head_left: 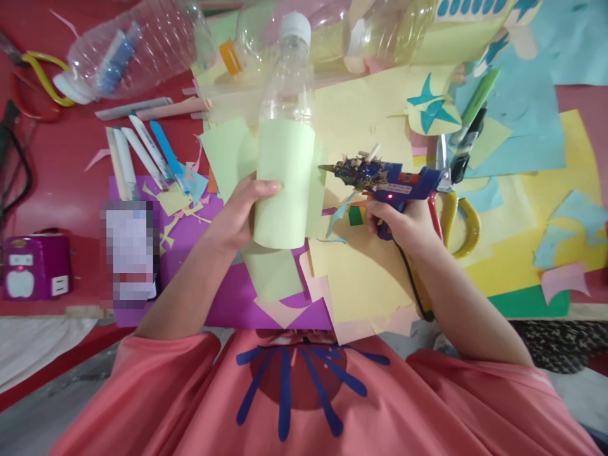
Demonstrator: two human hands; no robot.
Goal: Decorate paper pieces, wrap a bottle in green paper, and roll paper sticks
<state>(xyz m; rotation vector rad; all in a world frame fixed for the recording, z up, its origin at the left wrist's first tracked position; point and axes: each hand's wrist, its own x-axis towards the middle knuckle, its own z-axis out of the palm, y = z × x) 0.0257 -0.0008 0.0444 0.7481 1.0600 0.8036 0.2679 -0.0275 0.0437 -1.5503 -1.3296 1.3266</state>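
The short-sleeved coral-pink shirt [380, 408] has blue strokes [284, 396] fanning out.

Before us, two hands [244, 212] [399, 218], four bottles [285, 101], one glue gun [396, 180], one phone [127, 253], two scissors [46, 58] [474, 221].

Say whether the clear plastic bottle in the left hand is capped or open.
Capped: a white plastic cap tops the clear plastic bottle, above the pale green paper.
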